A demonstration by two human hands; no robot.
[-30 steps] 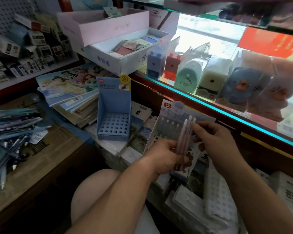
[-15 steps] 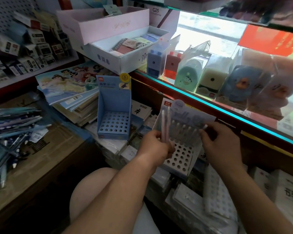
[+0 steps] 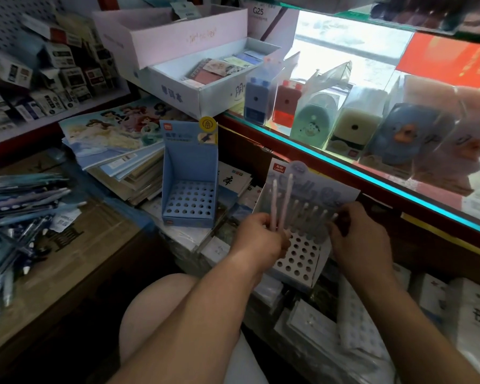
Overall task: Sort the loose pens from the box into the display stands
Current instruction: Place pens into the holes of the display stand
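Note:
My left hand (image 3: 257, 236) grips two pale pink pens (image 3: 281, 202) upright, just left of a white display stand (image 3: 297, 259) with a grid of holes and a lilac back card. Several pens stand in the stand's back row (image 3: 315, 213). My right hand (image 3: 356, 236) is at the right end of that row, its fingertips pinching the top of a pen there. An empty blue display stand (image 3: 189, 187) sits further left. A heap of loose blue pens (image 3: 14, 214) lies on flattened cardboard at the far left.
A glass counter with a lit teal edge (image 3: 372, 173) runs behind the stands, holding boxed pencil sharpeners (image 3: 316, 117). Stacked picture books (image 3: 117, 151) lie left of the blue stand. White perforated trays (image 3: 360, 328) and packets crowd the lower right. My knee (image 3: 161, 314) is below.
My left hand has carried its pens from the stand's centre to its left side, now holding two. My right hand has moved a pen into the stand's back row on the right.

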